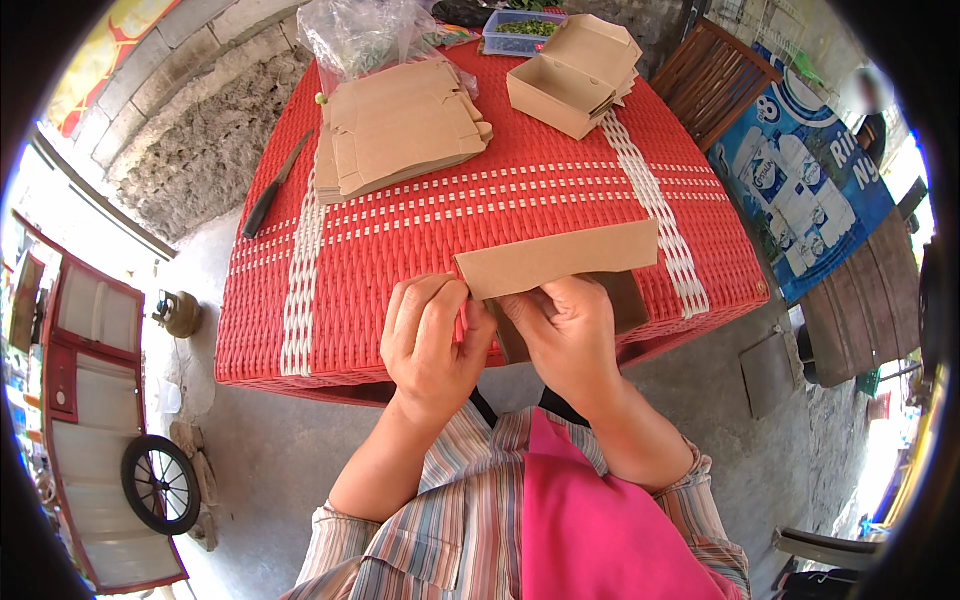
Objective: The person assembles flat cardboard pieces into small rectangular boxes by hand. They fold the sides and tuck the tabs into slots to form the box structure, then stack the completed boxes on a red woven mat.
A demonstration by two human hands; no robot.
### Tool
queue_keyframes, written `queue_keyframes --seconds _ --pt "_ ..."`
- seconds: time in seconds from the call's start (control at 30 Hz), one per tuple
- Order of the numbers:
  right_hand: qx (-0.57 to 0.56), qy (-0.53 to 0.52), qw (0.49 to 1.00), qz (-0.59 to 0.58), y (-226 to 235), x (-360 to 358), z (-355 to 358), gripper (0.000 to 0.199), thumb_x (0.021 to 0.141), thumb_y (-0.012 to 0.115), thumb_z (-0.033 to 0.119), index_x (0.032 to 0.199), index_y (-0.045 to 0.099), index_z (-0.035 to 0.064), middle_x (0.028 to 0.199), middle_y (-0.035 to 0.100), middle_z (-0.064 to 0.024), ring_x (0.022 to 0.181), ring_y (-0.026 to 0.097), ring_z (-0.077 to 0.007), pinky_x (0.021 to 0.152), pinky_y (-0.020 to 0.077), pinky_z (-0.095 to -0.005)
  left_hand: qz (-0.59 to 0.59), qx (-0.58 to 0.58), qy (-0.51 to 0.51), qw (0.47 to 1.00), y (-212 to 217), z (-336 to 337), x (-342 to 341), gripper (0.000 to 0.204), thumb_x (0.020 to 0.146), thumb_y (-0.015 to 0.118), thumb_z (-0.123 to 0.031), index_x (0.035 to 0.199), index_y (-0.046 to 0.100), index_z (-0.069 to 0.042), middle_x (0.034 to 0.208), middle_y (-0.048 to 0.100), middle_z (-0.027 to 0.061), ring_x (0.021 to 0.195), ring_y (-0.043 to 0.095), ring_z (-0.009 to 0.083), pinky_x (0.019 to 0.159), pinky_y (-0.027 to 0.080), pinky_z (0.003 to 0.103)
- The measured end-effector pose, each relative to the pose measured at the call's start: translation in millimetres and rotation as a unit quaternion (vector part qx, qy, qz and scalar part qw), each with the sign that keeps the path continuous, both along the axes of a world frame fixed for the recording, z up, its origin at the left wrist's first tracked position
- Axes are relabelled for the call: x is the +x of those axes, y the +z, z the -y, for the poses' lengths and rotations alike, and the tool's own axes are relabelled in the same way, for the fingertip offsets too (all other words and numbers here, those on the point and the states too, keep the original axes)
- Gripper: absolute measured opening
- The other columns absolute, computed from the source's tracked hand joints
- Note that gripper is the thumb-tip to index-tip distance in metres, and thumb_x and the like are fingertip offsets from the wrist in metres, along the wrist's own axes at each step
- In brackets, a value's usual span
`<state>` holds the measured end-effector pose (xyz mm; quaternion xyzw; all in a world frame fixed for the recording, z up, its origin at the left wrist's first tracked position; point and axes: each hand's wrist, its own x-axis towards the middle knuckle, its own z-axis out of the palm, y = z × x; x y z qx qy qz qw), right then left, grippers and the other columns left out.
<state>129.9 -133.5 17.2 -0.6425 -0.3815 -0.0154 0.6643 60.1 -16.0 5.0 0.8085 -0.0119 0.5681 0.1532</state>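
Just over the near edge of a red woven table (400, 225), a brown cardboard box (560, 258) is partly folded, one long panel standing up toward the far side. My left hand (437, 335) pinches its left corner with closed fingers. Closed around the near side is my right hand (570, 335), its thumb and fingers on the cardboard near the middle. Farther back lies a stack of flat brown box blanks (400, 125). At the far right of the table stands a folded brown box (570, 85) with its lid raised.
A dark-handled knife (272, 190) lies at the table's left edge. Behind the stack sit a clear plastic bag (365, 35) and a blue tub of chopped greens (520, 38). A wooden chair (712, 80) is at the far right, a wheeled cart (100, 420) at left.
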Motion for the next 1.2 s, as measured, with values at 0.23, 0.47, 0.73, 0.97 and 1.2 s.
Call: queue_keyframes --seconds 0.23,0.47,0.73,0.97,1.2 --pt "0.034 0.011 0.999 0.010 -5 2 -8 0.008 0.091 0.060 0.000 0.098 0.064 -0.0016 0.074 0.065 -0.0151 0.062 0.062 -0.0223 0.058 0.0475 -0.0322 0.104 -0.184 -0.086 0.974 -2 14 20 0.031 0.074 0.065 0.013 0.103 0.059 0.003 0.105 0.065 0.0185 0.092 0.067 0.0306 0.076 0.055 0.034" --pt "-0.111 -0.005 0.991 0.071 7 1 9 0.016 0.092 0.059 0.002 0.107 0.064 -0.0011 0.088 0.068 -0.0183 0.080 0.067 -0.0312 0.070 0.0494 -0.0378 -0.073 -0.089 -0.022 0.993 1 -5 7 0.048 0.080 0.061 0.014 0.127 0.054 0.004 0.116 0.066 0.0180 0.104 0.067 0.0300 0.083 0.056 0.036" --pt "-0.136 0.119 0.978 0.101 40 3 60 0.026 0.087 0.067 0.005 0.113 0.068 0.0004 0.102 0.071 -0.0139 0.091 0.070 -0.0253 0.079 0.0546 -0.0328 -0.099 -0.104 0.062 0.988 11 -20 3 0.051 0.083 0.051 0.013 0.133 0.053 0.004 0.123 0.063 0.0196 0.106 0.066 0.0326 0.085 0.055 0.038" --pt "0.034 -0.080 0.977 0.197 15 34 68 0.032 0.092 0.061 0.013 0.119 0.062 -0.0042 0.115 0.063 -0.0180 0.107 0.061 -0.0304 0.092 0.0467 -0.0363 -0.117 -0.083 0.087 0.986 17 -23 2 0.059 0.076 0.046 0.015 0.133 0.054 0.002 0.124 0.062 0.0196 0.106 0.065 0.0334 0.086 0.054 0.039" --pt "0.096 0.099 0.989 0.054 -17 43 44 0.041 0.103 0.044 0.028 0.129 0.054 -0.0018 0.122 0.058 -0.0198 0.108 0.060 -0.0287 0.094 0.0460 -0.0372 -0.095 -0.159 -0.080 0.979 13 -23 4 0.056 0.084 0.042 0.013 0.139 0.046 0.003 0.116 0.062 0.0193 0.103 0.062 0.0297 0.092 0.048 0.035"
